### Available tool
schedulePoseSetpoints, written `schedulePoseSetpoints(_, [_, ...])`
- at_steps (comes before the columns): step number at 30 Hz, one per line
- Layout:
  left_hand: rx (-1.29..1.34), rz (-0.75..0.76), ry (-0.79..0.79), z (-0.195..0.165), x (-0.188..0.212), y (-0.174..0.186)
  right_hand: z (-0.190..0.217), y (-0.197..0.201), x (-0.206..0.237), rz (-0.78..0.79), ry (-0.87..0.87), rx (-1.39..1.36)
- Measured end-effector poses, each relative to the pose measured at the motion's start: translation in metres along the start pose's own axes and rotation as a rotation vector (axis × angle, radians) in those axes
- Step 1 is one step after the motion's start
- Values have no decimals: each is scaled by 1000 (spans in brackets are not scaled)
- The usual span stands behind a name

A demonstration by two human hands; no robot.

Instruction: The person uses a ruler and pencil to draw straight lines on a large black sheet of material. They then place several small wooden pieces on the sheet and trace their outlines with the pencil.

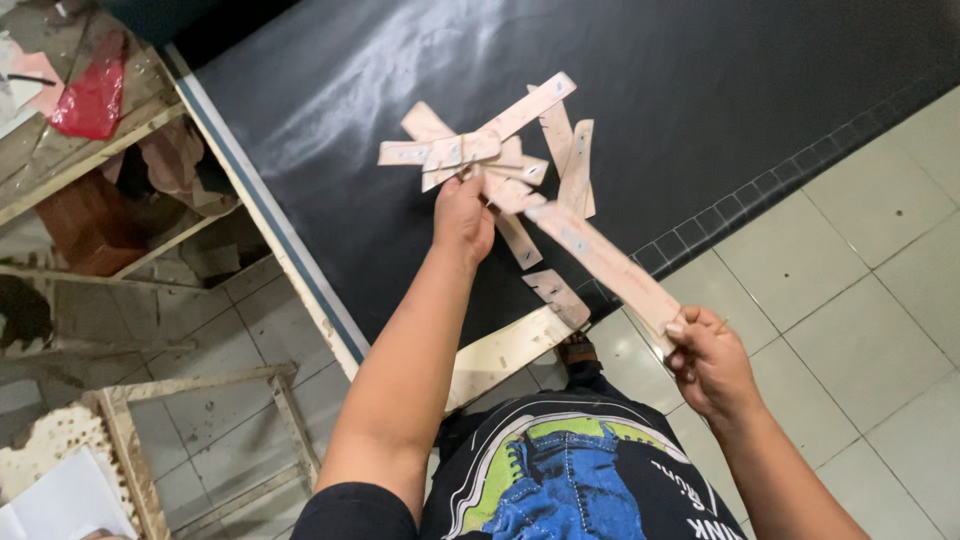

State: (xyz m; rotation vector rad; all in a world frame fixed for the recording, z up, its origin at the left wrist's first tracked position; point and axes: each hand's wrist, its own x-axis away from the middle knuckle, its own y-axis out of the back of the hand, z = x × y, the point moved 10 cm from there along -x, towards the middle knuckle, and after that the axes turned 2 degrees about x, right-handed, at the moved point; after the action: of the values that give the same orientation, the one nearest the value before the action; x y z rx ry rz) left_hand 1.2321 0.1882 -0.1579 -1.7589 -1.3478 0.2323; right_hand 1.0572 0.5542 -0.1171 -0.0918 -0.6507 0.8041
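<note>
Several tan cardboard pattern strips (500,150) lie in a loose pile on a black sheet covering a table (700,90). My left hand (462,215) reaches into the pile and grips a strip at its near side. My right hand (708,358) holds one long tan strip (600,262) by its lower end, lifted off the table and pointing up-left toward the pile. Another short strip (556,296) lies near the table's front edge.
A pale wooden plank (505,350) leans at the table's edge. On the left stand a wooden shelf (90,150) with a red bag (92,95) and a wooden frame (200,440). Tiled floor (860,300) lies to the right.
</note>
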Motion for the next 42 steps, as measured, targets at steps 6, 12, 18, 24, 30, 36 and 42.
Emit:
schedulePoseSetpoints(6, [-462,-226,-126,-3,10,20,85,-59,-19,-115,578,458])
schedulePoseSetpoints(12, [-828,-131,-374,-31,88,46,123,-115,9,-273,1179,1154])
schedulePoseSetpoints(18, [-370,-56,77,-29,167,59,100,-146,33,-6,1279,1128])
schedulePoseSetpoints(24, [-160,-48,-30,-72,198,43,73,-211,63,328,1408,1112])
schedulePoseSetpoints(30, [-123,-85,-101,-95,214,73,48,-236,42,403,1220,1136])
schedulePoseSetpoints(36, [-1472,-340,-666,-162,256,97,-44,-239,-38,425,129,797])
schedulePoseSetpoints(42, [-1612,-269,-638,-153,263,131,-90,-283,-25,597,9,904])
